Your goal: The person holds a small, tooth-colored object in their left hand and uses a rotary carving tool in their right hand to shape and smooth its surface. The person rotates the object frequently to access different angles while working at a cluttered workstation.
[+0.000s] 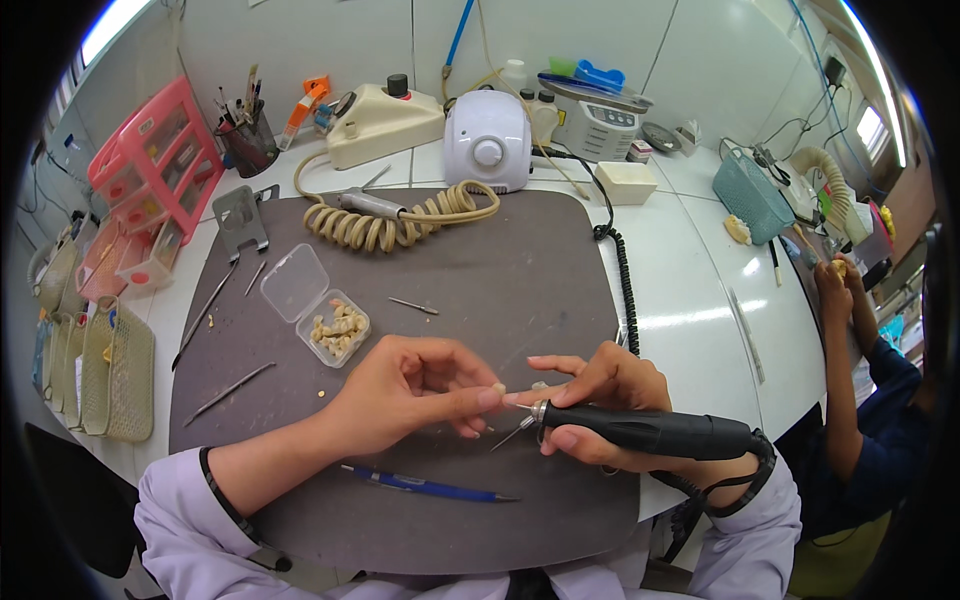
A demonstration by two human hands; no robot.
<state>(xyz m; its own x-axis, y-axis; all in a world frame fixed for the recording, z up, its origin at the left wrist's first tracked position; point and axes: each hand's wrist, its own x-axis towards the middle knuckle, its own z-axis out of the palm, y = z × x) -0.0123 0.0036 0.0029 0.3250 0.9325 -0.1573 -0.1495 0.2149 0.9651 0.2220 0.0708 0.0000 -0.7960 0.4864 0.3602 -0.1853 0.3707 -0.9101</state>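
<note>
My right hand (610, 385) grips a black rotary handpiece (660, 430), its thin bur pointing left. Between the thumb and fingers of my left hand (430, 385) is a small cream piece (498, 388), perhaps a tooth, mostly hidden by the fingertips. The bur's tip is at or very near this piece; I cannot tell whether they touch. Beneath my right hand, a thin metal instrument (513, 433) shows in part. Left of my hands, a clear plastic box (361, 345) with its lid raised holds several cream tooth-shaped pieces (338, 325). A blue mechanical pencil (430, 486) lies nearest me.
Metal hand instruments (228, 394) lie on the grey mat (480, 540). Behind are a coiled beige hose (395, 228), a white control unit (487, 140) and a white block (626, 183). Pink drawers (165, 150) stand far left. At the right edge another person's hands (838, 280) hold something yellowish.
</note>
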